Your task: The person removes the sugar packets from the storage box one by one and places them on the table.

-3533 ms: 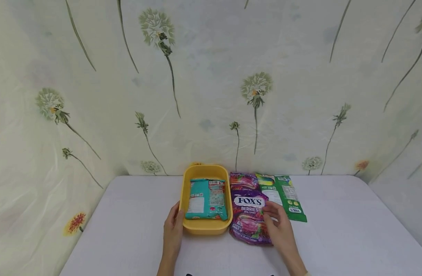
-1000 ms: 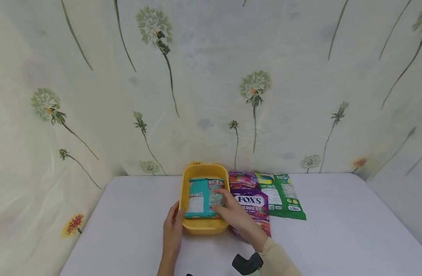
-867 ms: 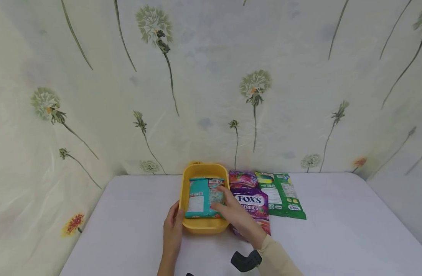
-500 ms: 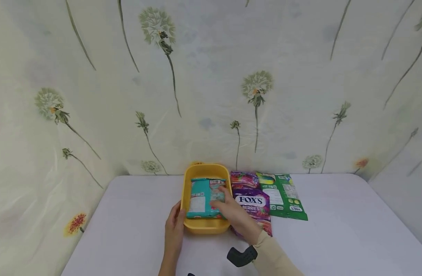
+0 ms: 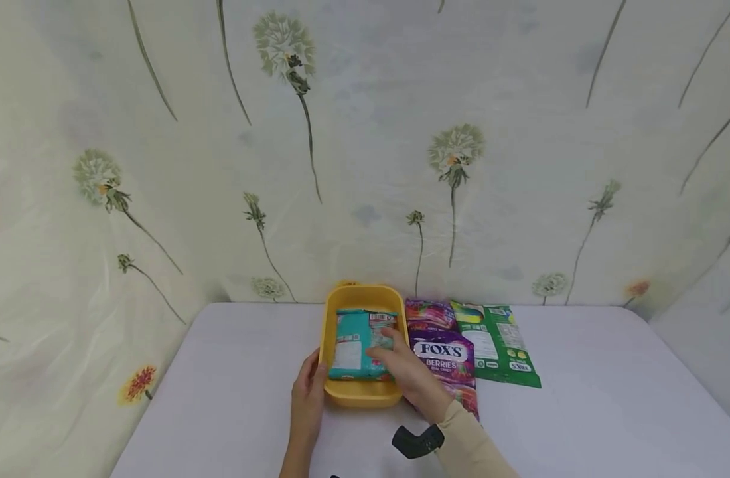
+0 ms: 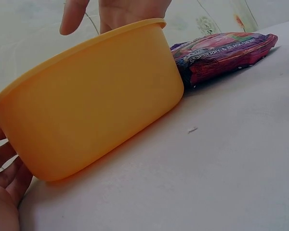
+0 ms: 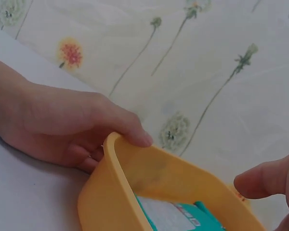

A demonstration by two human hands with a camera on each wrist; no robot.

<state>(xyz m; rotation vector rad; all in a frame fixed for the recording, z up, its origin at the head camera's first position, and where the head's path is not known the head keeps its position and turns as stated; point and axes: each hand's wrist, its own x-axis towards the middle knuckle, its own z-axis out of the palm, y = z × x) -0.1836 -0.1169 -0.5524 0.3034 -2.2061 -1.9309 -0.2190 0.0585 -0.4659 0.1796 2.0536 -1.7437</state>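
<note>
My left hand (image 5: 308, 395) grips the near left side of a yellow plastic tub (image 5: 365, 401), the thumb over its rim and the fingers along the outer wall. Inside the tub lies a teal candy bag (image 5: 350, 335) with a white label panel. My right hand (image 5: 405, 368) reaches in over the tub's right rim, its thumb and fingers spread apart above the right part of the teal bag. In the right wrist view that thumb (image 7: 265, 180) is clear of the tub wall. Under the right forearm, a purple Fox's Berries bag (image 5: 439, 350) is partly hidden.
Beside the purple bag, a green candy bag (image 5: 508, 352) lies face down. Both are on a white-covered table (image 5: 580, 418), right of the tub. A flower-printed sheet (image 5: 365, 166) hangs behind the table's back edge. A dark curved piece (image 5: 417, 442) shows by the right sleeve.
Since the oldest frame, my right hand has moved left from the purple bag to above the teal bag. Over the last second it barely moves; the view shifts slightly. My left hand stays on the tub.
</note>
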